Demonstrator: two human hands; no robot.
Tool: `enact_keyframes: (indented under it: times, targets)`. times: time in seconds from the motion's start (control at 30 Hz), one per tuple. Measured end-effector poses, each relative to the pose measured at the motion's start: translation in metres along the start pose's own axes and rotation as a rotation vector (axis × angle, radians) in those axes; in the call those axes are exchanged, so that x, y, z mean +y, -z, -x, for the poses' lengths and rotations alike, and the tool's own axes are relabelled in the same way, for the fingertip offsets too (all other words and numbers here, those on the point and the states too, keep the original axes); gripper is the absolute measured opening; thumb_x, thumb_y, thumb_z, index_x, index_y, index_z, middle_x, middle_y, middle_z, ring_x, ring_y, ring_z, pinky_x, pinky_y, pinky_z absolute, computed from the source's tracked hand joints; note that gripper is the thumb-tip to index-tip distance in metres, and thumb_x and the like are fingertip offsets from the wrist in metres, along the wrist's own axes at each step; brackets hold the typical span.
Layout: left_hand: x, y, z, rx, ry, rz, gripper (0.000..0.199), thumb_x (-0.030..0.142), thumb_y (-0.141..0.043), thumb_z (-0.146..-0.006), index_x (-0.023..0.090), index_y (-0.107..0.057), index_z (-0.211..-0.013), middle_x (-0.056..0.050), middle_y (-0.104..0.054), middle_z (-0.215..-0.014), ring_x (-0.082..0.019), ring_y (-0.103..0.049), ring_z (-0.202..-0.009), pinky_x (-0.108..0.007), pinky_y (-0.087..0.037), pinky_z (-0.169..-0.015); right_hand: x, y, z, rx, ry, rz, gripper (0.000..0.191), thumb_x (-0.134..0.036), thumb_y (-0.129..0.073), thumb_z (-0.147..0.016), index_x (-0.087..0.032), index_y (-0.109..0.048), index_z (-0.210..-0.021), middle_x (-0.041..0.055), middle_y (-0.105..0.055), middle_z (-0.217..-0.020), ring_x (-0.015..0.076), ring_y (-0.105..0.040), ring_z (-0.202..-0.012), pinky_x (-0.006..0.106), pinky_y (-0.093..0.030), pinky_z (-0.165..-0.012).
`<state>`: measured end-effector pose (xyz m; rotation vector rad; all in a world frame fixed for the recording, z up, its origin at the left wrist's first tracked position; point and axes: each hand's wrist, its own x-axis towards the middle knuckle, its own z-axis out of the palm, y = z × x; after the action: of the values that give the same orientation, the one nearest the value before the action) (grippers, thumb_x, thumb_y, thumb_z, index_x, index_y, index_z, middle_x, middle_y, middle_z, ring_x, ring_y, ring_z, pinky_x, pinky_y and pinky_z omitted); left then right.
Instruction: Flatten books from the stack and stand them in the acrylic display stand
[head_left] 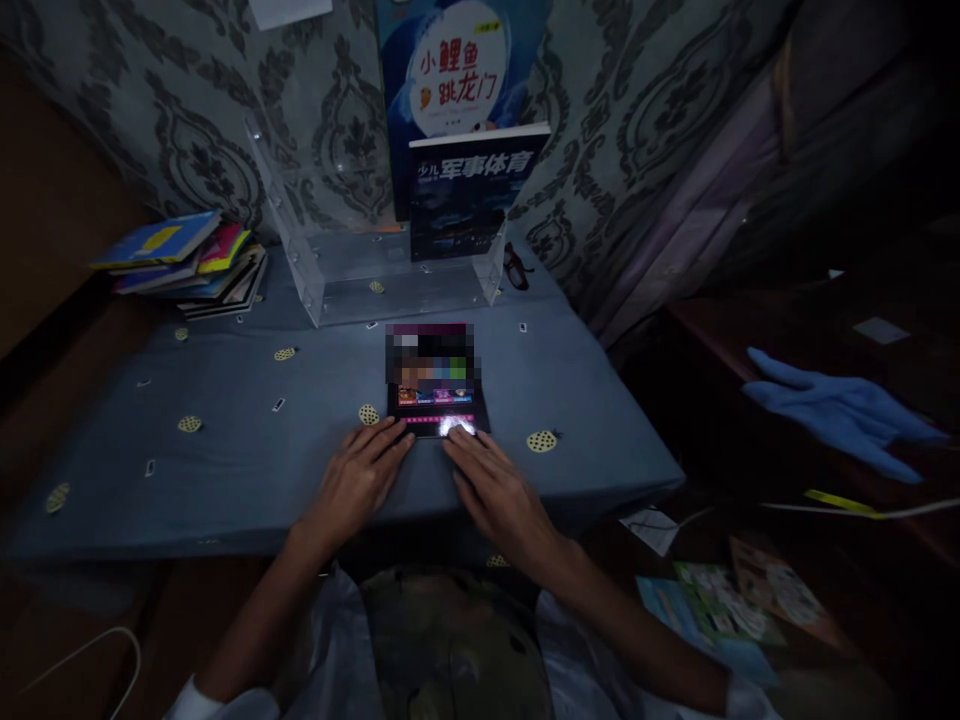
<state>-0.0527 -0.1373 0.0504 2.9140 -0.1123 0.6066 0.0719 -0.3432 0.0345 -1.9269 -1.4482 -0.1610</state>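
A dark, glossy book [439, 402] with pink strips and small colour pictures lies flat near the table's front edge, and part of its cover is blurred out. My left hand [362, 474] rests at its near left corner, fingers stretched out and touching the edge. At the near right corner lies my right hand [496, 487], its fingers extended flat against the book's lower edge. Behind the book stands a clear acrylic rack [405, 296]. A navy book [469, 210] leans upright in the rack, in front of a taller blue picture book [461, 60].
A stack of books [184, 260] sits at the table's back left. Dark-framed glasses [516, 268] lie beside the rack. On a dark surface to the right is a blue glove [840, 405]. Booklets [727, 600] lie lower right. The tablecloth [232, 480] drapes over the front edge.
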Motion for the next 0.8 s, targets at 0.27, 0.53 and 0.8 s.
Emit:
enact_keyframes:
  times: [0.27,0.53,0.8]
  targets:
    - [-0.002,0.002,0.000,0.003,-0.020,0.020,0.038,0.012,-0.048,-0.099,0.021,-0.060,-0.135,-0.010,-0.064,-0.135,-0.026,-0.057,-0.129,-0.046,-0.052,-0.102,0.012,0.020,0.013,0.050,-0.018,0.082,0.048,-0.008,-0.045,-0.098,-0.020,-0.049,-0.145,0.0142,-0.063,-0.138,0.0247,-0.058,-0.131,0.054,-0.046,-0.113]
    - [-0.006,0.009,-0.009,-0.012,-0.012,0.060,0.031,0.020,-0.050,-0.101,0.019,-0.063,-0.129,-0.009,-0.068,-0.130,-0.025,-0.062,-0.122,-0.047,-0.053,-0.101,0.013,0.014,0.012,0.100,-0.024,0.111,0.040,-0.008,-0.045,-0.099,-0.021,-0.058,-0.134,0.0126,-0.068,-0.132,0.0241,-0.063,-0.126,0.052,-0.050,-0.108]
    - [-0.028,0.004,-0.035,-0.025,-0.004,0.070,0.030,0.022,-0.049,-0.102,0.019,-0.065,-0.127,-0.010,-0.068,-0.129,-0.024,-0.065,-0.117,-0.046,-0.056,-0.099,0.013,0.012,0.011,0.142,-0.014,0.128,0.033,-0.008,-0.045,-0.098,-0.019,-0.062,-0.125,0.0122,-0.071,-0.126,0.0243,-0.065,-0.123,0.051,-0.051,-0.105]
